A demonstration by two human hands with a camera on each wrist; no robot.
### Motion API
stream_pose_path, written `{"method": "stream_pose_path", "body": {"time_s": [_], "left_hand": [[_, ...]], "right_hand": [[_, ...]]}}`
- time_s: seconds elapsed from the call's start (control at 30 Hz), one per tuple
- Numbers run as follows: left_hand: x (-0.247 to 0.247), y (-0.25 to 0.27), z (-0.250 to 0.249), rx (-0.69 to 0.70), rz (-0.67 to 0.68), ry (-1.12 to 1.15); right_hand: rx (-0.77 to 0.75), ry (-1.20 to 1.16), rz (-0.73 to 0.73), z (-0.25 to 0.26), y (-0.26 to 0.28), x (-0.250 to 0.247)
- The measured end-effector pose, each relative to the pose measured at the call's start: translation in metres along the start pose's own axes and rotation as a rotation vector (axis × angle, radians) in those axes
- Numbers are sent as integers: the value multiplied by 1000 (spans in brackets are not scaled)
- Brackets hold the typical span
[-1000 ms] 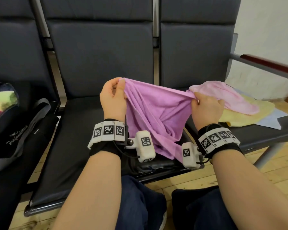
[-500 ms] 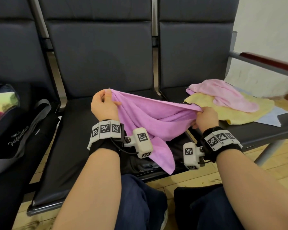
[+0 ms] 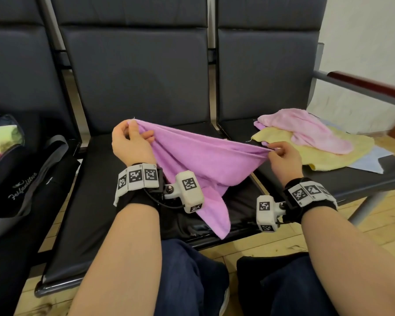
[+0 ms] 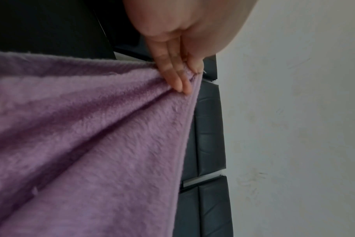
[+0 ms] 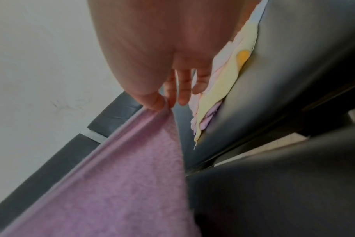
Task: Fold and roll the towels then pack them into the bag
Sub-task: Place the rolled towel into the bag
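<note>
Both my hands have dropped and spread since a second ago, so the purple towel [image 3: 198,160] now hangs lower over the middle seat [image 3: 96,213], its top edge drawn nearly taut between them. My left hand [image 3: 132,144] has a closed grip on one upper corner, fingers and thumb curled round the cloth; the left wrist view shows fingertips [image 4: 177,83] pressed into the pile beside the hem. My right hand [image 3: 283,159] pinches the other corner between thumb and forefinger, and the right wrist view shows the thumb [image 5: 152,100] clamped on the edge with the remaining fingers loosely extended. From that edge the towel sags into a point that reaches the seat's front lip. On the seat to my right a pink towel [image 3: 306,131] lies crumpled on a yellow towel [image 3: 324,156], with a pale blue cloth [image 3: 369,164] underneath. To my left the black bag [image 3: 14,174] stands open, with coloured rolls showing inside.
</note>
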State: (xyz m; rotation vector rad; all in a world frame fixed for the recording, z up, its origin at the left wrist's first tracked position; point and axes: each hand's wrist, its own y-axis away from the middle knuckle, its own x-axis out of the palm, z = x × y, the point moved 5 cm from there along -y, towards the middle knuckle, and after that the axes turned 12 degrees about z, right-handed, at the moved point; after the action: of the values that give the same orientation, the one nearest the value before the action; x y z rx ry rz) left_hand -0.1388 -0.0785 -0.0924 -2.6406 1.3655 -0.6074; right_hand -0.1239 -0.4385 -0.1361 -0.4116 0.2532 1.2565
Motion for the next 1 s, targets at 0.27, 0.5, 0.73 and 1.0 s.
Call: {"method": "stream_pose_path", "body": {"time_s": [0.27,0.5,0.73,1.0], "left_hand": [[7,6,-2,16,63,-75],[-1,2,4,-43,6,-64],[-4,0,8,-47,-8,-116],[-9,-3,13,-85,-33,-187]], "right_hand": [[-13,-222,-58,-3,1,-15],[-131,14,41,7,4,-7],[-206,226,45,6,2,-15],[-105,-127,46,-2,0,-19]]}}
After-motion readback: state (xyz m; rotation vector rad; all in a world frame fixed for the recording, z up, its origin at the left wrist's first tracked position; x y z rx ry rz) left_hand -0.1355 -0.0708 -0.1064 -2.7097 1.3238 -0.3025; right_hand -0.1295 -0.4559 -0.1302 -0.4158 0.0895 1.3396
